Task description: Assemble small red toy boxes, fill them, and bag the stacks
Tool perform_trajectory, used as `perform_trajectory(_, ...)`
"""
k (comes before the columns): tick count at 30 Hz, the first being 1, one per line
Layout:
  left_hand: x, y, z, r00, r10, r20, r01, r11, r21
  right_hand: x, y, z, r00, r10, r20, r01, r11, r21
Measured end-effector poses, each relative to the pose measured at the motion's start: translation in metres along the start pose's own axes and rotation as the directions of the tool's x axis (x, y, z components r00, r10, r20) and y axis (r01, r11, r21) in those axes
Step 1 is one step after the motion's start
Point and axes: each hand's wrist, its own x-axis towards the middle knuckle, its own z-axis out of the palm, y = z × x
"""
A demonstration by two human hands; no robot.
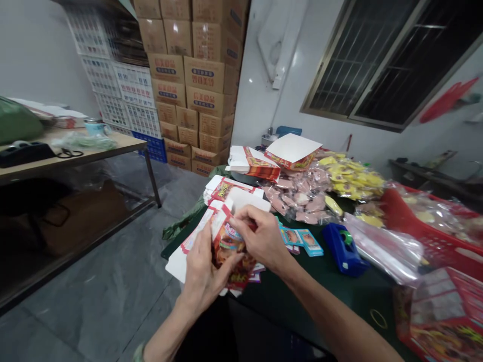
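My left hand [202, 274] grips a small red printed carton [229, 250] from below, fingers wrapped round its side. My right hand [262, 236] pinches the carton's top flap from above. Both hands hold it over the near left corner of a dark green table [332, 286]. Under the carton lies a pile of flat white-and-red carton blanks [188, 246]. More folded cartons [251, 163] are stacked farther back on the table.
Pink snack packets [302, 193] and yellow packets [350, 176] are heaped mid-table. A blue tape dispenser [341, 249], small cards [300, 239], clear bags [385, 246] and a red basket [433, 236] lie right. Stacked cardboard boxes [196, 80] stand behind; a wooden table [68, 151] stands left.
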Motion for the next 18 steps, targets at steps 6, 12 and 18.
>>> perform_trajectory(6,-0.009,0.051,0.039,0.874,-0.107,0.474,0.363,0.793,-0.49,-0.056,-0.006,-0.055,0.946,-0.311,-0.096,0.286,0.934,-0.212)
perform_trajectory(12,-0.005,0.061,0.101,0.847,-0.331,0.415,0.531,0.565,-0.631,-0.107,0.026,-0.096,0.724,-0.332,-0.605,-0.029,0.861,-0.507)
perform_trajectory(18,-0.007,0.056,0.133,0.876,-0.228,0.424,0.454,0.684,-0.571,-0.141,0.093,-0.098,0.752,0.351,-0.557,-0.257,0.935,0.242)
